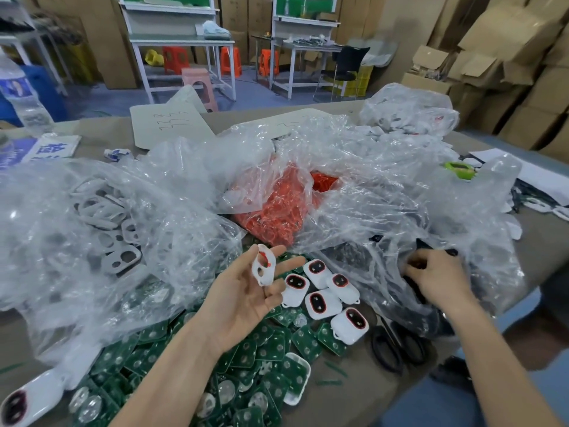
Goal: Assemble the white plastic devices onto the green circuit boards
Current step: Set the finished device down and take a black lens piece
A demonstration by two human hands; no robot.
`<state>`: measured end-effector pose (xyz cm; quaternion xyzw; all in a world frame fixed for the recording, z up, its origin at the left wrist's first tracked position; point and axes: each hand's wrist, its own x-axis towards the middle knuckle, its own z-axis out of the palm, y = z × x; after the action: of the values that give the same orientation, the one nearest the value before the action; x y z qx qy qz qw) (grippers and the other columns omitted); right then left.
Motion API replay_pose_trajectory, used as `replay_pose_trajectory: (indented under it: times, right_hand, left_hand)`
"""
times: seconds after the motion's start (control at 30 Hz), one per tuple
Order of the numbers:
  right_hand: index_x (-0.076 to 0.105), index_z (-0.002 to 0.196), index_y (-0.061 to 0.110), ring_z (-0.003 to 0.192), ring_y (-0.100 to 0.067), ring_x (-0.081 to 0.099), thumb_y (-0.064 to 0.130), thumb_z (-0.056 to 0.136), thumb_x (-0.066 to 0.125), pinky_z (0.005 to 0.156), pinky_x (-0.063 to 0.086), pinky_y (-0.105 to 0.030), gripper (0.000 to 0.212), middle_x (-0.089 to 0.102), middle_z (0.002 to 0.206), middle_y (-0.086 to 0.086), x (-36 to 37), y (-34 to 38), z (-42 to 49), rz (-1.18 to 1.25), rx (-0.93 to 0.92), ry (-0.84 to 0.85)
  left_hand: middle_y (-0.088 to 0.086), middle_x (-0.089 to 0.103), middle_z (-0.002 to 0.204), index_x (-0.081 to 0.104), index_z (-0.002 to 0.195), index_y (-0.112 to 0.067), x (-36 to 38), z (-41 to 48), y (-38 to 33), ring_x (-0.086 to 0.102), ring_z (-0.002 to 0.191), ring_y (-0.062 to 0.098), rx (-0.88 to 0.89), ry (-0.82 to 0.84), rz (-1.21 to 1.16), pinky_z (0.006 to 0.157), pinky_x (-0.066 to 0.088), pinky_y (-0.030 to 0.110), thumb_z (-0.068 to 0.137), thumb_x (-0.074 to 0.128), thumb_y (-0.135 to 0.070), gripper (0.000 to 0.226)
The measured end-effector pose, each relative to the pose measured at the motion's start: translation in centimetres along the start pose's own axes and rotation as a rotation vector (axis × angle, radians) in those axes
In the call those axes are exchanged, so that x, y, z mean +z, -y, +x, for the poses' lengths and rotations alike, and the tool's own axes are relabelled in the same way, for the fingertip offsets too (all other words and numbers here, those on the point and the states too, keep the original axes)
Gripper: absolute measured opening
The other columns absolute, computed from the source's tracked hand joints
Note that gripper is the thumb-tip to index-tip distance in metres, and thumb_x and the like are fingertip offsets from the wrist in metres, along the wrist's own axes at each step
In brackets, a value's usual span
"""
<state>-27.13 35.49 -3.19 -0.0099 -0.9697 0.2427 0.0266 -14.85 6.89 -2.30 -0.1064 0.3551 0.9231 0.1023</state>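
Note:
My left hand (pixel 243 295) is palm up above the pile of green circuit boards (pixel 271 349), holding a white plastic shell (pixel 263 268) with a red ring in it between thumb and fingers. My right hand (pixel 437 277) reaches into a clear plastic bag (pixel 455 229) of black parts, fingers curled around dark pieces; what exactly it holds is hidden. Several finished white devices with red-rimmed black ovals (pixel 323 300) lie between the hands on the boards.
Clear bag of white frames (pixel 104 229) at left, bag of red rings (pixel 286 208) in the middle. One white device (pixel 21 405) at the bottom left. Black rings (pixel 397 349) lie near the table's front edge. Water bottle (pixel 18 94) far left.

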Motion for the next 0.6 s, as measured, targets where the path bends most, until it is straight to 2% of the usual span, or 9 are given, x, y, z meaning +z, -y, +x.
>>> replay_pose_trajectory:
  times: [0.1, 0.2, 0.27, 0.37, 0.43, 0.5, 0.53, 0.6]
  right_hand:
    - [0.071, 0.095, 0.009, 0.074, -0.021, 0.054, 0.011, 0.088, 0.065, 0.068, 0.038, -0.026, 0.010, 0.069, 0.090, -0.012, 0.64, 0.30, 0.07, 0.027, 0.023, -0.057]
    - [0.069, 0.084, 0.015, 0.075, -0.021, 0.056, 0.015, 0.087, 0.067, 0.066, 0.036, -0.028, 0.004, 0.063, 0.077, -0.002, 0.64, 0.41, -0.25, 0.054, -0.036, -0.091]
    - [0.069, 0.075, 0.016, 0.068, -0.019, 0.055, 0.017, 0.086, 0.066, 0.064, 0.037, -0.030, 0.012, 0.062, 0.069, 0.001, 0.47, 0.37, -0.45, 0.115, -0.060, -0.209]
    - [0.066, 0.068, 0.013, 0.066, -0.021, 0.055, 0.018, 0.084, 0.065, 0.064, 0.038, -0.031, 0.017, 0.062, 0.066, -0.001, -0.03, 0.34, -0.68, 0.299, 0.013, -0.428]
    - [0.067, 0.070, 0.014, 0.067, -0.024, 0.057, 0.017, 0.082, 0.068, 0.061, 0.036, -0.029, 0.013, 0.063, 0.067, -0.002, 0.06, 0.47, -0.65, 0.227, 0.024, -0.361]
    - [0.070, 0.084, 0.009, 0.077, -0.029, 0.061, 0.015, 0.081, 0.073, 0.064, 0.038, -0.028, 0.007, 0.068, 0.079, -0.009, 0.51, 0.66, -0.47, 0.080, 0.022, -0.200]
    - [0.070, 0.091, 0.007, 0.082, -0.029, 0.062, 0.014, 0.081, 0.073, 0.068, 0.039, -0.028, 0.012, 0.070, 0.086, -0.012, 0.65, 0.76, -0.32, 0.036, 0.023, -0.153]
    - [0.068, 0.094, 0.006, 0.078, -0.027, 0.059, 0.010, 0.083, 0.072, 0.069, 0.038, -0.028, 0.012, 0.069, 0.089, -0.014, 0.76, 0.88, -0.08, 0.025, 0.018, -0.114]
  left_hand:
    - [0.026, 0.064, 0.122, 0.054, 0.128, -0.003, -0.08, -0.01, 0.04, 0.045, 0.043, 0.013, 0.001, 0.015, 0.004, 0.042, 0.041, 0.020, 0.088, 0.051, -0.036, 0.052]
    - [0.025, 0.067, 0.115, 0.060, 0.125, -0.003, -0.14, 0.03, -0.01, 0.039, 0.039, 0.011, 0.007, 0.001, -0.017, 0.038, 0.035, 0.020, 0.087, 0.049, -0.037, 0.053]
    - [0.022, 0.070, 0.104, 0.062, 0.123, -0.003, -0.13, 0.06, -0.01, 0.036, 0.038, 0.009, 0.009, -0.012, -0.016, 0.037, 0.033, 0.018, 0.087, 0.048, -0.038, 0.052]
    - [0.016, 0.071, 0.089, 0.061, 0.123, -0.004, -0.19, 0.14, 0.05, 0.033, 0.036, 0.008, 0.013, -0.045, -0.006, 0.035, 0.030, 0.017, 0.095, 0.041, -0.039, 0.049]
    - [0.014, 0.070, 0.086, 0.061, 0.124, -0.005, -0.35, 0.22, 0.03, 0.032, 0.036, 0.007, 0.025, -0.066, 0.001, 0.034, 0.030, 0.017, 0.099, 0.037, -0.039, 0.049]
    - [0.012, 0.070, 0.083, 0.061, 0.124, -0.005, -0.44, 0.29, 0.07, 0.033, 0.036, 0.007, 0.029, -0.073, 0.012, 0.035, 0.031, 0.017, 0.097, 0.038, -0.040, 0.050]
    - [0.011, 0.069, 0.082, 0.061, 0.124, -0.005, -0.45, 0.31, 0.12, 0.033, 0.036, 0.008, 0.027, -0.070, 0.020, 0.035, 0.031, 0.017, 0.096, 0.039, -0.041, 0.050]
    - [0.011, 0.068, 0.081, 0.061, 0.124, -0.005, -0.47, 0.32, 0.25, 0.032, 0.037, 0.008, 0.022, -0.058, 0.033, 0.036, 0.030, 0.018, 0.092, 0.043, -0.042, 0.052]
